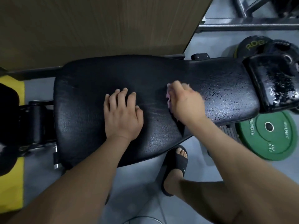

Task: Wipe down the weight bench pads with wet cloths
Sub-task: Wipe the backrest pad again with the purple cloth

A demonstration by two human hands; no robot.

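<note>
Left grip rests flat, fingers extended, on the black bench pad. Right grip is curled round a pink cloth on the pad's narrower section; the hand and motion blur hide most of the cloth.

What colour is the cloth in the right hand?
The cloth is pink, seen in the head view.

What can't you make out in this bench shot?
Head view:
- Pink cloth: mostly hidden under the gripping, motion-blurred right hand.
- Black weight plate with yellow lettering: word partly covered by another dark plate.
- Green round weight plate: top behind the long black bench pad.
</note>
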